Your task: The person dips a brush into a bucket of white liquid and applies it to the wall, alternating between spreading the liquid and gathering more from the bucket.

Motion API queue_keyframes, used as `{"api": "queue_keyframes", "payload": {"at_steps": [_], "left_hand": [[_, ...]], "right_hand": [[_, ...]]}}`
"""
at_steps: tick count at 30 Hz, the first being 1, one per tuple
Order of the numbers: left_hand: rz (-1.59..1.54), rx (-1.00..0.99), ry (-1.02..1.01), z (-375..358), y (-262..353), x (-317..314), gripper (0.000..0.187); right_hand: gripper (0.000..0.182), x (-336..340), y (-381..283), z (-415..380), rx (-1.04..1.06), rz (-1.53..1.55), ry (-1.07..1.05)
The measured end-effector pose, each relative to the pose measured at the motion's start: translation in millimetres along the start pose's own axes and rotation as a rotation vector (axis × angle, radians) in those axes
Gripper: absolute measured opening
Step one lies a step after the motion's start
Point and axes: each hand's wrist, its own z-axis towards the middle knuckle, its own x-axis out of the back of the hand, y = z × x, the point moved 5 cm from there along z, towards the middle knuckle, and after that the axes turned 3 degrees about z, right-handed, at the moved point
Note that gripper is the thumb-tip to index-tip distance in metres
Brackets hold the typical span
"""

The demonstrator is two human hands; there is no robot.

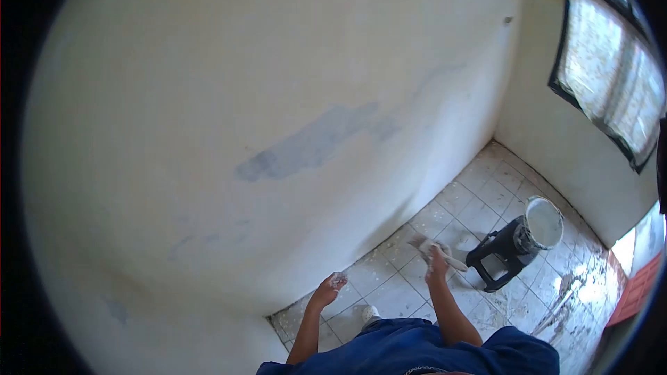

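My right hand (436, 264) is closed on a pale, crumpled cloth (453, 258), held over the tiled floor left of a dark plastic stool (506, 255). Closer to the wall, my left hand (328, 292) has its fingers curled, with white stuff on them; whether it holds something small cannot be made out. Neither hand touches the wall (208, 62), which carries a grey-blue patch (313, 142) above my hands. A white bucket (544, 223) with smeared sides rests on the stool.
White floor tiles (479, 170) show splashes and dirt, heaviest at the right. A curtained window (604, 55) is in the right wall. A red object (636, 290) stands at the lower right edge. A white shoe (370, 313) shows below me.
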Motion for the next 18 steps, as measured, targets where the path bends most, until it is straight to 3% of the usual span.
{"api": "queue_keyframes", "payload": {"at_steps": [3, 6, 10, 16, 18], "left_hand": [[0.049, -0.05, -0.112, 11, 55, -38, 0.055], [0.213, -0.151, -0.099, 38, 87, -100, 0.057], [0.027, -0.339, -0.272, 25, 191, -203, 0.061], [-0.261, -0.448, -0.386, 2, 283, -332, 0.063], [-0.101, -0.602, -0.316, -14, 322, -352, 0.053]], "right_hand": [[0.026, 83, -73, 9, 0.119, 0.109, 0.117], [0.032, 164, -147, 0, 0.202, 0.218, 0.217], [0.036, 279, -233, -20, 0.313, 0.305, 0.312], [0.038, 383, -331, -75, 0.444, 0.421, 0.484], [0.038, 401, -348, -81, 0.466, 0.408, 0.445]]}}
